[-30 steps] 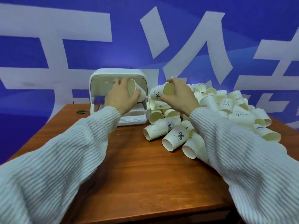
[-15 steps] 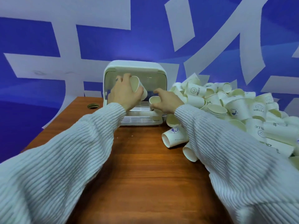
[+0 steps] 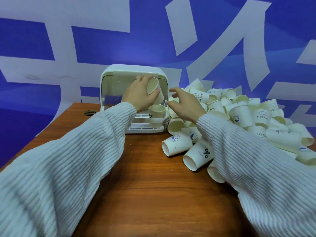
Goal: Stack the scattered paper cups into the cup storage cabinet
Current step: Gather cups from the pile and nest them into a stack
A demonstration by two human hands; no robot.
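Observation:
A white cup storage cabinet (image 3: 131,71) stands open at the far side of the wooden table (image 3: 150,185). My left hand (image 3: 139,94) grips a white paper cup (image 3: 153,87) on its side in front of the cabinet's opening. Below it, one cup (image 3: 156,113) stands upright at the cabinet's right front. My right hand (image 3: 185,104) hovers just right of the cabinet with relaxed fingers and holds nothing. A big heap of scattered paper cups (image 3: 242,115) fills the table's right side.
Several loose cups lie on their sides near my right sleeve, among them one with a percent mark (image 3: 199,155). A round hole (image 3: 89,112) sits in the table's far left corner. A blue wall with large white characters (image 3: 171,31) rises behind.
My right hand set its cup down upright in the cabinet, let go and drew back to the right. My left hand still holds its cup at the opening.

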